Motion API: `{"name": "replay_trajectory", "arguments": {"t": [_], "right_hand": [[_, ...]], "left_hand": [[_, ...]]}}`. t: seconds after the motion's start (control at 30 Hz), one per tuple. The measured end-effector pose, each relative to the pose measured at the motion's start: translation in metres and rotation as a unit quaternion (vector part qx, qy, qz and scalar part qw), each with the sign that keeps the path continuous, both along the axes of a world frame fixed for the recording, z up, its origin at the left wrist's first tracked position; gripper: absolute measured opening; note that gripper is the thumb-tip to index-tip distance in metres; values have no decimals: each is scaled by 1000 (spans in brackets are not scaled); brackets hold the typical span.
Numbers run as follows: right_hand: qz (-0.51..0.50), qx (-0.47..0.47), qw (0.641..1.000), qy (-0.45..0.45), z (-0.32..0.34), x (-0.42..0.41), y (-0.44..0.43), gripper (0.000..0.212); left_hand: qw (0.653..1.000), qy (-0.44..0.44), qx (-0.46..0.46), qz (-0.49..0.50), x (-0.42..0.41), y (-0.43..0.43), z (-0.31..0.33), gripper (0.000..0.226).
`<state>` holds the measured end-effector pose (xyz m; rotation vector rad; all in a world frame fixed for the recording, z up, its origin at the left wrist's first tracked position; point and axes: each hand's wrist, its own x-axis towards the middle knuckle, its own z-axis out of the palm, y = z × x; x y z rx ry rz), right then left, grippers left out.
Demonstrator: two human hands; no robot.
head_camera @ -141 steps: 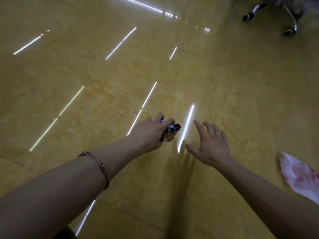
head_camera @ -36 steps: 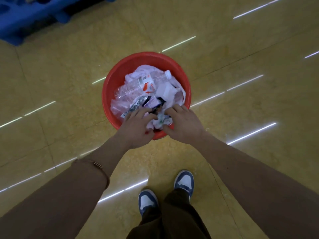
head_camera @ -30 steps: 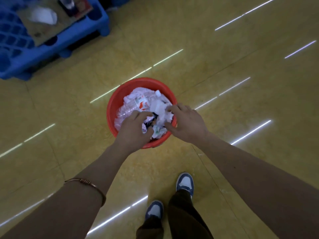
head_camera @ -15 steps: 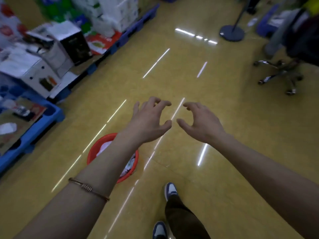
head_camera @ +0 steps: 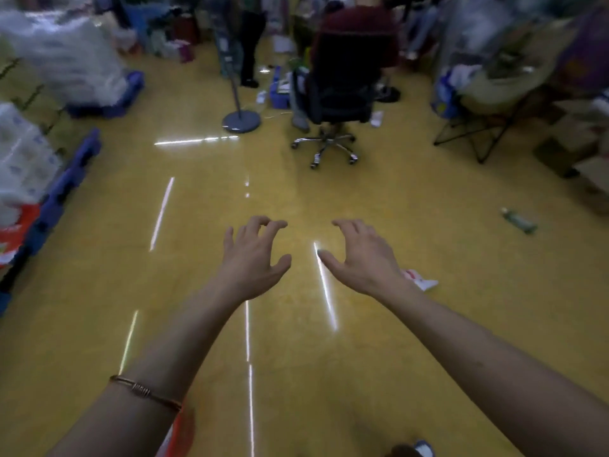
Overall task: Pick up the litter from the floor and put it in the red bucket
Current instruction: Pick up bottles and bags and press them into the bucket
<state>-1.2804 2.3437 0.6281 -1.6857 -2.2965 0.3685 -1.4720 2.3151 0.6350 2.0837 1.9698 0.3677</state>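
Litter shows as two pieces on the glossy yellow floor (head_camera: 428, 341), which fills most of the view and carries thin streaks of reflected light. Blue pallets (head_camera: 62, 192) stacked with white wrapped packs (head_camera: 19, 159) run along the left edge, blurred. A black office chair (head_camera: 339, 90) on a chrome wheeled base stands far ahead, with a grey pole stand (head_camera: 241, 122) on a round base to its left and a folding table (head_camera: 487, 94) to its right. Both bare forearms reach forward over the floor. The left hand (head_camera: 253, 262) and the right hand (head_camera: 362, 258) hover side by side, palms down, fingers loosely curled and spread, thumbs pointing at each other; neither holds or touches anything. A sliver of the red bucket (head_camera: 179, 430) shows at the bottom edge, mostly hidden under the left forearm. The green bottle (head_camera: 519, 221) lies on its side well off to the right, its long axis running from upper left to lower right; which end is the cap cannot be told. The white and red wrapper (head_camera: 425, 281) lies flat on the floor just beyond the right wrist, partly hidden by it, its pointed corner aimed right. A thin copper bracelet (head_camera: 145, 390) circles the left forearm, and a shoe tip (head_camera: 423, 449) shows at the bottom edge.
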Motion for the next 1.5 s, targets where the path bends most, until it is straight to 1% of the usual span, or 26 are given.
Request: {"name": "replay_trajectory", "arguments": {"t": [0.1, 0.17, 0.23, 0.3, 0.47, 0.57, 0.67, 0.77, 0.9, 1.1, 1.23, 1.3, 1.4, 1.5], "right_hand": [[-82, 26, 996, 10, 20, 88, 2, 64], [-138, 39, 990, 9, 32, 151, -2, 63], [-187, 41, 982, -1, 40, 215, -8, 64], [-224, 39, 974, -17, 47, 278, -17, 64], [-281, 32, 957, -59, 60, 415, -33, 67], [-314, 31, 947, -65, 67, 477, -39, 67], [-332, 29, 941, -64, 70, 514, -41, 66], [-344, 30, 936, -65, 73, 547, -30, 65], [-337, 24, 938, -75, 69, 569, 0, 67], [-323, 16, 943, -77, 62, 593, 73, 69], [-332, 19, 941, -67, 65, 609, 130, 66], [-338, 12, 939, -66, 66, 615, 155, 65], [-344, 12, 937, -67, 66, 624, 190, 67], [-345, 9, 936, -72, 64, 633, 222, 69]], "left_hand": [[996, -18, 23, -89, 79, 28, 14, 61], [987, -32, 47, -153, 142, 42, 25, 61], [976, -43, 73, -199, 208, 51, 34, 65], [967, -59, 86, -232, 274, 57, 41, 69], [944, -83, 103, -301, 418, 67, 53, 70], [936, -80, 85, -333, 483, 73, 56, 63], [930, -74, 83, -350, 524, 82, 55, 56], [924, -73, 88, -365, 558, 94, 58, 56], [923, -69, 89, -368, 585, 122, 57, 57], [923, -68, 83, -369, 613, 190, 49, 57], [924, -87, 79, -365, 632, 250, 52, 56], [922, -86, 67, -371, 641, 277, 54, 56], [917, -79, 81, -382, 653, 318, 54, 57], [920, -77, 79, -375, 660, 349, 51, 58]]}}
